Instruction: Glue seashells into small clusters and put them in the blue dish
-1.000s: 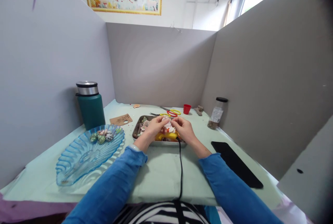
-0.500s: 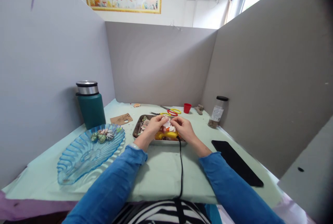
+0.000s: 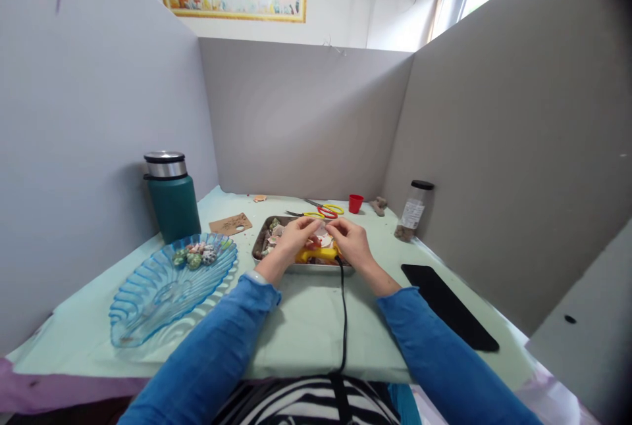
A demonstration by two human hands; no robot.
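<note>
Over the metal tray (image 3: 291, 268), my left hand (image 3: 294, 242) and my right hand (image 3: 351, 243) meet almost fingertip to fingertip. A small whitish piece (image 3: 320, 227), perhaps a shell, is pinched in my left fingers. My right thumb and finger are closed at its right side; whether they grip it too is hidden. Below the hands, a yellow tool (image 3: 320, 254) with a black cord (image 3: 344, 320), probably a hot glue gun, lies in the tray. Shells and shell-like pieces (image 3: 276, 230) fill the tray's left part.
At left are a blue clear shell-shaped dish (image 3: 162, 293) with several speckled stones or shells and a green bottle (image 3: 174, 208). Behind the tray lie scissors (image 3: 326, 209) and a red cup (image 3: 355, 203). A jar (image 3: 413, 211) and black mat (image 3: 449, 306) are at right.
My fingertips have shifted slightly up and the whitish piece has turned, showing less of its face. My right fingers have come a little nearer to it.
</note>
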